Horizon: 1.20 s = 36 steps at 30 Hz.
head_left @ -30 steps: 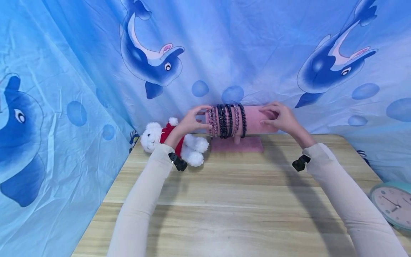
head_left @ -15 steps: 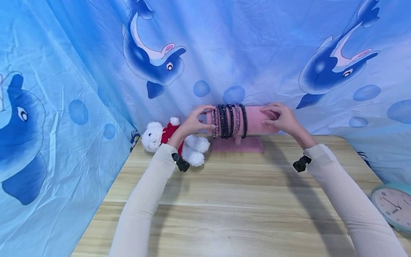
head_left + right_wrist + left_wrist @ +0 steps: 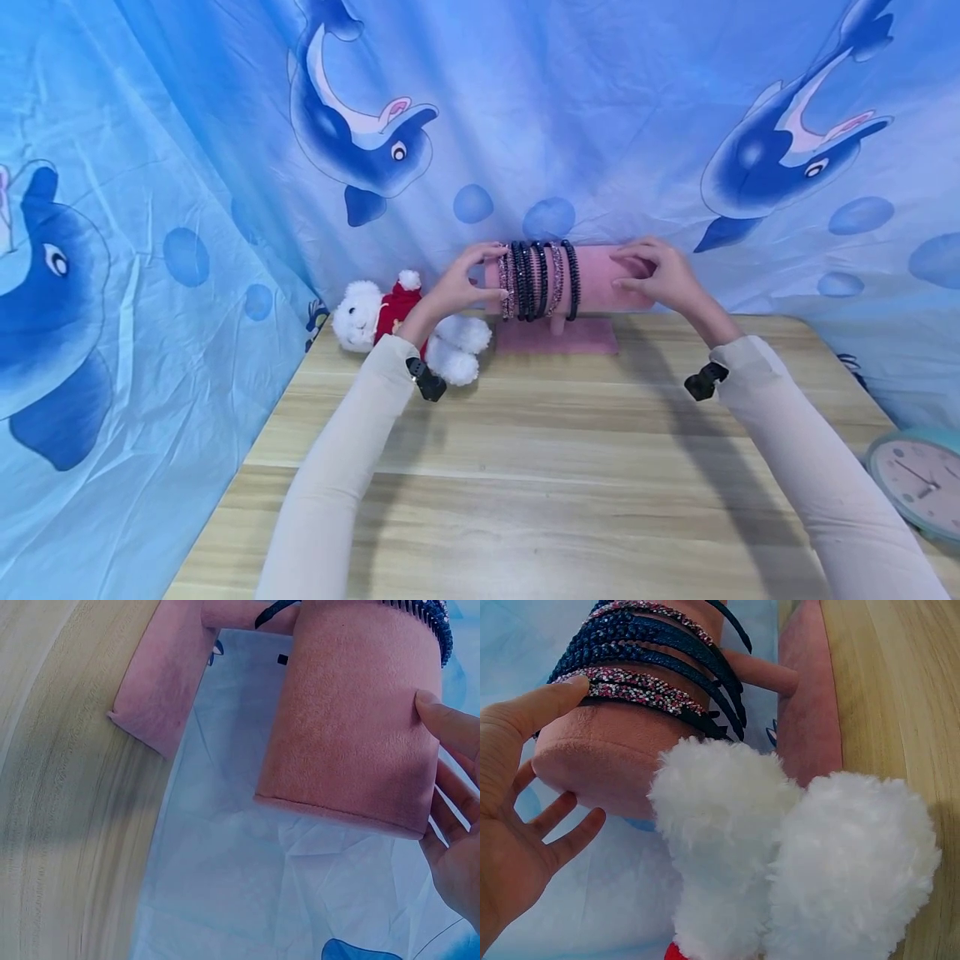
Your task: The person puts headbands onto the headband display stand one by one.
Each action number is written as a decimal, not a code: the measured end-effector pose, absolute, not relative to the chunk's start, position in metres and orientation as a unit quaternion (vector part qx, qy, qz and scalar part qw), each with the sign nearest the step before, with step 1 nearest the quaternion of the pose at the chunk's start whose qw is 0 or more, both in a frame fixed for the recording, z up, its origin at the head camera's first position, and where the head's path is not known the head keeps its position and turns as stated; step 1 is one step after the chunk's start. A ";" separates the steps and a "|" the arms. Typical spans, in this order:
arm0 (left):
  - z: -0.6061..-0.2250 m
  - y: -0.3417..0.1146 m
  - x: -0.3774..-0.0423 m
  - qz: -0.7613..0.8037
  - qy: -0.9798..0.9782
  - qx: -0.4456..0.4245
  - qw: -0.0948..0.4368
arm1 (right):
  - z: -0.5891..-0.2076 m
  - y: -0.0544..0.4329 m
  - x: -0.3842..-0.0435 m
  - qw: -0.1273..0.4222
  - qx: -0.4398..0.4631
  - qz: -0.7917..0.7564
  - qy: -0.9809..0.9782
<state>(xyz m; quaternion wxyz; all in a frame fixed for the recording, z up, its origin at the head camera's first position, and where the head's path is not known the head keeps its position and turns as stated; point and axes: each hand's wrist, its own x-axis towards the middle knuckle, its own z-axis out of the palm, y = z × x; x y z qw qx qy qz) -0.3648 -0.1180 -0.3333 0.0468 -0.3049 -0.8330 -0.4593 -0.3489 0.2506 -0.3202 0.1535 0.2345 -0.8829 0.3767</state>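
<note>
A pink plush display stand [image 3: 600,283] at the back of the table carries several dark and glittery pink headbands [image 3: 530,282] on its roll. My left hand [image 3: 457,287] holds the leftmost glittery headband [image 3: 641,696], thumb in front and a finger at its top edge. In the left wrist view its other fingers hang spread past the roll's end. My right hand [image 3: 663,275] grips the bare right end of the roll. The right wrist view shows that thumb [image 3: 442,716] on the pink fabric, with the other fingers partly hidden behind the roll.
A white plush toy [image 3: 356,317] in a red top lies under my left wrist, left of the stand. A teal-rimmed clock [image 3: 918,483] stands at the right edge of the wooden table [image 3: 525,467]. Blue dolphin-print curtain [image 3: 600,108] hangs behind and to the left.
My left hand has moved slightly right along the roll, and the leftmost glittery headbands have shifted closer to the dark ones. The right hand stays in place on the roll. The view shifts a little.
</note>
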 end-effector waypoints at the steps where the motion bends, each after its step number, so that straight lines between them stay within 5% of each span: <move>1: -0.334 -0.118 -0.365 -0.459 -0.833 -0.304 0.047 | -0.320 0.251 -0.349 0.153 0.233 0.376 -0.883; 36: -0.321 -0.125 -0.360 -0.409 -0.848 -0.323 0.090 | -0.317 0.253 -0.350 0.138 0.238 0.384 -0.881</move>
